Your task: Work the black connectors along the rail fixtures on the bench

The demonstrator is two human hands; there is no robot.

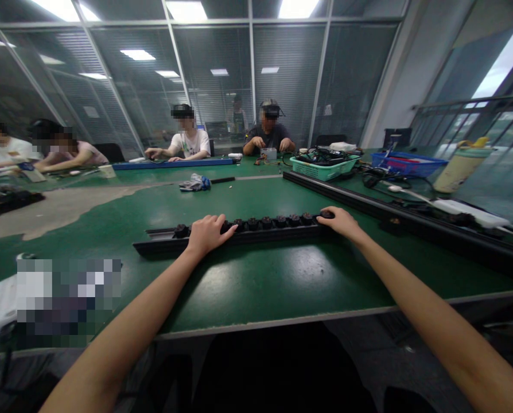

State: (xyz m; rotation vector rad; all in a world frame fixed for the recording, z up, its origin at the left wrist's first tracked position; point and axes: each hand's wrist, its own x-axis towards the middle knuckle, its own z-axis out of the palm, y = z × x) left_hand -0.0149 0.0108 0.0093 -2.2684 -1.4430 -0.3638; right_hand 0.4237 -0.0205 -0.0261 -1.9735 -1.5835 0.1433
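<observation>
A long black channel-shaped rail (265,235) lies across the green table in front of me. Along its length sits a row of several small black round parts (267,222), whose exact kind I cannot make out. My left hand (207,234) grips the rail left of its middle, fingers curled over the far side and thumb lying along the row. At the right end, my right hand (341,222) has thumb and fingers closed around the last black round part (326,214). The left end of the rail extends beyond my left hand.
A longer black bar (368,203) runs diagonally at right. Beyond it are a green basket (323,167) of cables, a blue basket (407,164) and a white power strip (471,213). Gloves (195,183) lie farther back. Several people sit across the table (274,281).
</observation>
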